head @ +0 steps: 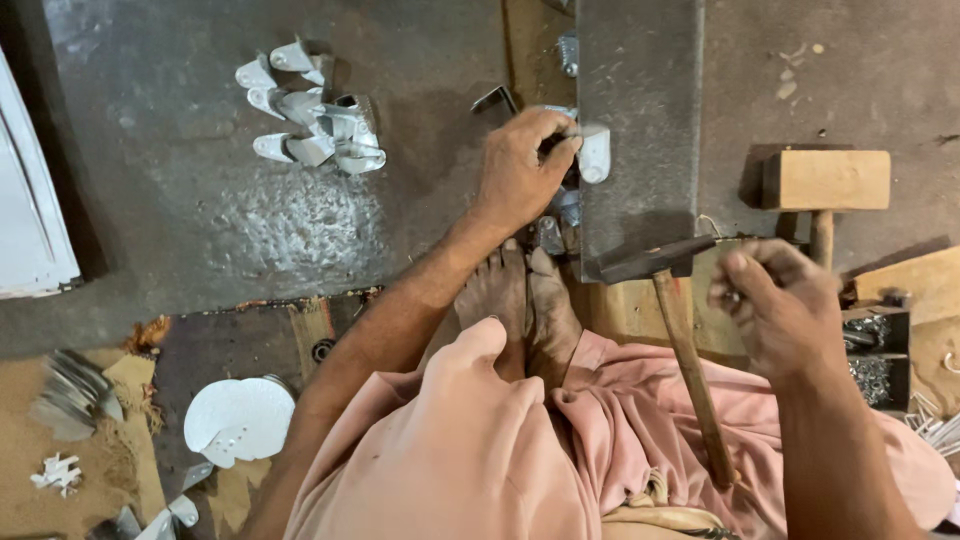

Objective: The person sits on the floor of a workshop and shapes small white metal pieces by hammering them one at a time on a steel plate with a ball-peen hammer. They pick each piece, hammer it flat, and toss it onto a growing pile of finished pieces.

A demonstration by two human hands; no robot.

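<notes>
Against the steel block's (640,120) edge, left hand (520,170) clamped on a white bracket (594,153); right hand (780,305) pinched shut beside hammer (680,330).

Heap of white metal brackets (310,118) at upper left, wooden mallet (826,185) at upper right, white round plate (238,418) at lower left, bundle of grey strips (72,392) at far left, small tray of screws (876,356) at right edge, white panel (25,200) on left border.

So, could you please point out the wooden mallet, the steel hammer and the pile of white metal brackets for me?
wooden mallet (826,180): head view, middle of its block head.
steel hammer (686,350): head view, upper part of its wooden handle.
pile of white metal brackets (315,125): head view, centre of the heap on the floor.
</notes>
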